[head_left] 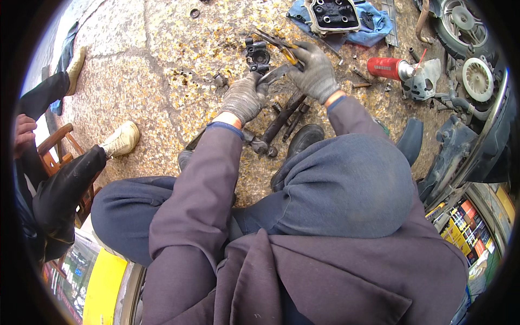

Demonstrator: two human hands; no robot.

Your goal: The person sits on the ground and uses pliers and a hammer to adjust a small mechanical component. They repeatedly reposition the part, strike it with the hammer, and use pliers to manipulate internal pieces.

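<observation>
Nearest the camera, a purplish-brown jacket and a bent knee in blue-grey cloth, both below the black metal part with the round opening. Take that part, lying on the speckled floor, as landmark.

Just right of the black part, pliers with yellow-and-black handles, tips angled up and to the left, past its upper right side. Clamped around those handles, the right grip in a grey knit glove. Just below the black part, the left grip, also gloved, fingers curled beside the near end of a flat grey metal piece; whether pinching that piece or only touching, cannot tell from here.

For good handling, as a judgement: seat the handles deep in the right palm, set the tips squarely before squeezing, and press only as hard as needed to avoid scoring metal. Brace low with the left, fingertips clear of the tips.

Farther out, below the black part, a dark metal tube; close on its lower left, a small metal fitting. Well to its right, a red spray can; up and right, an open metal housing on a blue cloth. Far left and lower, a co-worker's pale shoe.
</observation>
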